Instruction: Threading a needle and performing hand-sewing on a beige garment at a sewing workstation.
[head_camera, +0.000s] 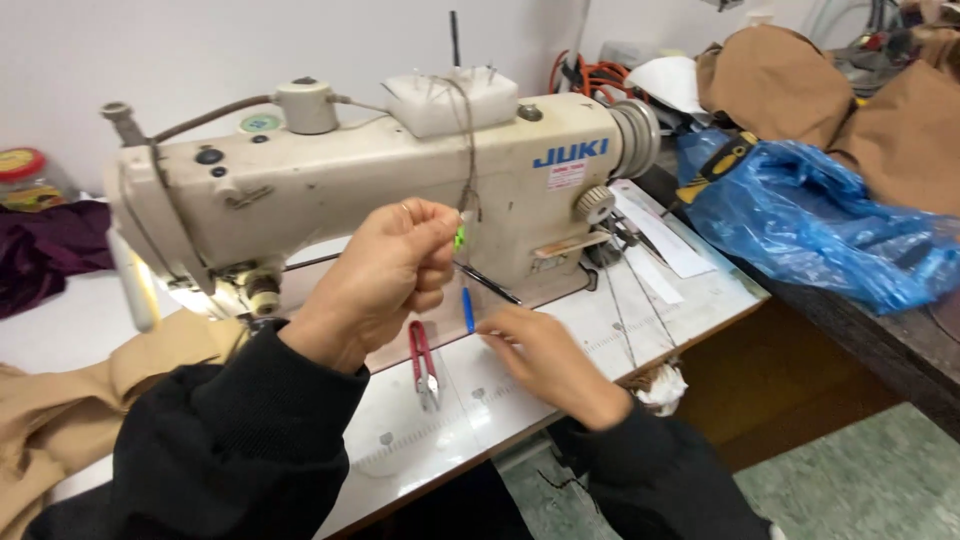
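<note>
- My left hand (395, 268) is raised in front of the cream industrial sewing machine (380, 175), its fingers (432, 240) curled shut and pinching a thin thread (468, 150) that hangs from the white pin cushion (452, 100) on top of the machine.
- A small bright green piece (459, 238) shows right at my left fingertips, touching them; I cannot tell what it is.
- A slim dark rod (490, 283) slants from just under my left fingers down toward the machine's base.
- My right hand (550, 358) rests low on the white surface (520, 400), near its front edge, fingers bent; whether they hold anything I cannot tell.
- A blue pen-like stick (467, 308) sits between my two hands, just beside my right fingertips.
- Red-handled thread snips (424, 365) lie on the surface below my left hand, apart from both hands.
- Tan fabric (90, 390) spreads at the surface's left end.
- A blue plastic bag (820, 220) lies on the dark bench to the right.
</note>
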